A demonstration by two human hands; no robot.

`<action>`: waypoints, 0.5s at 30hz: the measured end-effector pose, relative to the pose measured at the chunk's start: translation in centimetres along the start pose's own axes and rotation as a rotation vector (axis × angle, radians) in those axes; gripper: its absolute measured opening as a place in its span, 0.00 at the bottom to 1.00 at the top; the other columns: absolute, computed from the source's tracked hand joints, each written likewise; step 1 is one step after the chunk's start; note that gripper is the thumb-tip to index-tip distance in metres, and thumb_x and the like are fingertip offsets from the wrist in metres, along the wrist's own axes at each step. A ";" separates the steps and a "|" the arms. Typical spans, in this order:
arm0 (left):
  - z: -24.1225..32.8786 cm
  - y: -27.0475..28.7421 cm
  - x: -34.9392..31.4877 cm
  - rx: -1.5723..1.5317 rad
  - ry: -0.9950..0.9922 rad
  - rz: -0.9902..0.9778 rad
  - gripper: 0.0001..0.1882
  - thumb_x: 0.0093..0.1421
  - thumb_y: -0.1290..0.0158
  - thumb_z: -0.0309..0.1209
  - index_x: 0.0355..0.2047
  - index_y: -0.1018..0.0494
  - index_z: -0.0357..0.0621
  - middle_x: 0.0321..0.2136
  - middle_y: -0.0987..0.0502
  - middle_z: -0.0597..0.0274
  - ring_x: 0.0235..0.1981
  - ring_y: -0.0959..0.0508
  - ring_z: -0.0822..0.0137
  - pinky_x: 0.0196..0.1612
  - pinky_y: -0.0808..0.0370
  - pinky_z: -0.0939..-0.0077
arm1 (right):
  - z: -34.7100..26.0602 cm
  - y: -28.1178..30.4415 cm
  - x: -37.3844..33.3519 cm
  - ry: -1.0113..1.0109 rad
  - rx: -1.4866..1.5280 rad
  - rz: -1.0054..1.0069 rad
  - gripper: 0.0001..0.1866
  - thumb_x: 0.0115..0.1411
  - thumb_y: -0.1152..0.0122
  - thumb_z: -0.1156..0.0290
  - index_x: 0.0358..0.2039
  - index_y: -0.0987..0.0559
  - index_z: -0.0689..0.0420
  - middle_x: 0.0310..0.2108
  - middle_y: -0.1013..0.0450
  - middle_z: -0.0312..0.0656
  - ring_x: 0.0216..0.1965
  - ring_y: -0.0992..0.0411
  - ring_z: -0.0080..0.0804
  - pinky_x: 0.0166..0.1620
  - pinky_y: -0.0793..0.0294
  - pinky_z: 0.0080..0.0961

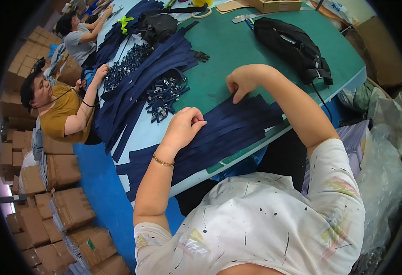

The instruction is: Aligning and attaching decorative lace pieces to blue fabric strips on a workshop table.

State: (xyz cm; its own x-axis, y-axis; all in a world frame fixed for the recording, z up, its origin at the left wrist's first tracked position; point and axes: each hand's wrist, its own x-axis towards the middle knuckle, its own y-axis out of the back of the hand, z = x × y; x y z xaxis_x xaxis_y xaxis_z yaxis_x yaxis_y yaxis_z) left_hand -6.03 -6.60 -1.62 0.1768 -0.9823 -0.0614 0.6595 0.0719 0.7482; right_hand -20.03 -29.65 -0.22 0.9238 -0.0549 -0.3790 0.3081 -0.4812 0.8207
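Navy blue strips lie in long overlapping layers along the table edge closest to me. Above their upper edge is my left hand, its fingers curled in and the thumb against the index finger; whatever they may hold is hidden. My right hand arches over the far edge of the same strips, with thumb and bent fingers closed downward at a navy strip. Beyond my left hand sits a small heap of dark blue pieces with shiny metal parts.
More navy strips and another heap of metal-fitted pieces cover the table's left. A black bag rests on the green mat. Two people work along the left side. Cardboard boxes are stacked on the floor left.
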 end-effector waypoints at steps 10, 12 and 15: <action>4.8 -2.9 0.9 0.135 -0.277 0.600 0.25 0.55 0.43 0.36 0.49 0.35 0.34 0.42 0.29 0.47 0.42 0.25 0.54 0.45 0.29 0.70 | -4.3 2.9 -1.7 0.136 0.998 0.215 0.11 0.57 0.40 0.65 0.40 0.24 0.52 0.26 0.28 0.31 0.25 0.31 0.17 0.30 0.31 0.14; 4.1 -2.2 0.8 -0.125 -0.147 0.521 0.21 0.59 0.47 0.35 0.48 0.34 0.33 0.39 0.27 0.48 0.39 0.24 0.56 0.44 0.28 0.71 | -5.6 3.0 -0.9 0.148 1.122 0.218 0.12 0.58 0.40 0.65 0.41 0.24 0.52 0.26 0.28 0.30 0.25 0.31 0.16 0.30 0.31 0.13; 2.4 -1.5 1.1 -0.522 -0.075 0.450 0.15 0.67 0.60 0.33 0.45 0.33 0.32 0.33 0.22 0.53 0.33 0.21 0.63 0.41 0.27 0.74 | -6.7 2.7 0.4 0.145 1.275 0.233 0.13 0.58 0.40 0.63 0.42 0.22 0.53 0.28 0.27 0.29 0.28 0.31 0.16 0.32 0.31 0.14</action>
State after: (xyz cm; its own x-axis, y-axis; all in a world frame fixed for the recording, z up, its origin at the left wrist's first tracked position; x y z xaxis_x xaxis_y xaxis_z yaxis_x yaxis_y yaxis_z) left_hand -8.60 -8.18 -1.21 0.4768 -0.8455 0.2403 0.8024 0.5303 0.2738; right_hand -17.35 -25.05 4.71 0.9666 -0.1934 -0.1682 -0.2191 -0.9639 -0.1511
